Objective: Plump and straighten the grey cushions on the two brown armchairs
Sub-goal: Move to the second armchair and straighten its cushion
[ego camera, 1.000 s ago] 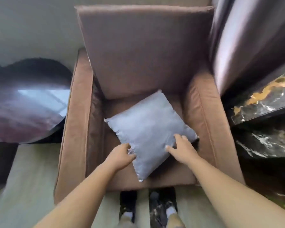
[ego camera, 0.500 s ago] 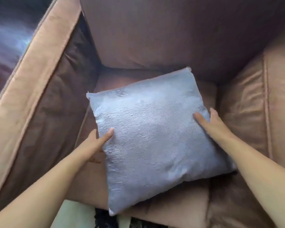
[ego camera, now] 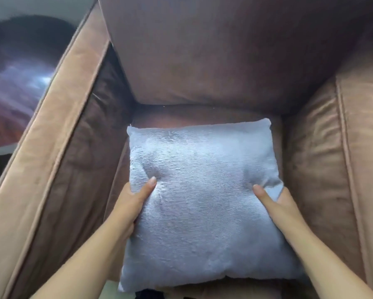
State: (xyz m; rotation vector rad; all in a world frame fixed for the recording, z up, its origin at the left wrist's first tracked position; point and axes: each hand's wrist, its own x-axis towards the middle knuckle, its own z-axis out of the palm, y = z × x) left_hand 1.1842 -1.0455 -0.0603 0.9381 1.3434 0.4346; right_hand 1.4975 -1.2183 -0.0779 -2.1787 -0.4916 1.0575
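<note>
Hands grip opposite edges: left hand (ego camera: 130,203) and right hand (ego camera: 277,205) each pinch the square grey plush cushion (ego camera: 202,203), thumbs pressed into it, above the brown velvet armchair (ego camera: 58,147) seat, apparently for squaring and plumping.

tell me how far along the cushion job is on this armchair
Done: the grey cushion already sits roughly square to the brown armchair, its top edge near parallel to the backrest. In hand: the left hand and right hand each have a grip on one side, thumbs on top denting the fabric. Left: plump it and stand it against the backrest. The second armchair is out of view.
</note>
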